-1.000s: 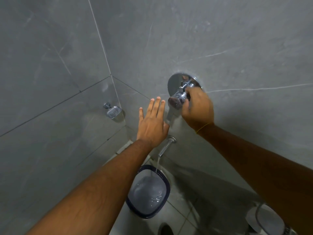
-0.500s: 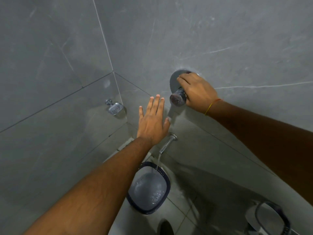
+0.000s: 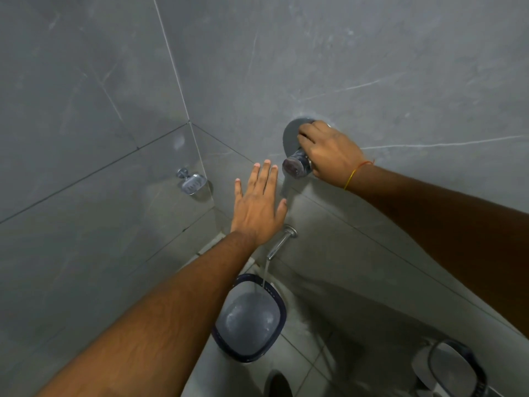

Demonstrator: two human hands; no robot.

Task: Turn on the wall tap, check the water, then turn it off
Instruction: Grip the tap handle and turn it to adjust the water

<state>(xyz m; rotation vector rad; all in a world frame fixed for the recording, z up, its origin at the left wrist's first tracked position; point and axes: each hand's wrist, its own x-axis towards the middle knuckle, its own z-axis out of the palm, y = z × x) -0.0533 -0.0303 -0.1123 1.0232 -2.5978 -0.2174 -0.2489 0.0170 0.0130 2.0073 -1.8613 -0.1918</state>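
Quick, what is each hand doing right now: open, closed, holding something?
Left hand: open, fingers spread flat toward the wall, holding nothing.
Right hand: closed around the chrome tap handle.

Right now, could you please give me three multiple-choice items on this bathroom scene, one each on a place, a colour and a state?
1. Where does the water from the spout land?
A. In the bucket below it
B. On the soap dish
C. On the left hand

2. What colour is the bucket's rim?
A. Red
B. Dark blue
C. Yellow

3. What is the right hand doing?
A. Hanging free
B. Lying flat on the wall
C. Gripping the tap knob

Answers:
1 A, the stream falls straight into the bucket.
2 B, a dark blue band edges the grey bucket.
3 C, its fingers wrap the chrome knob, while the left hand is spread open by the wall.
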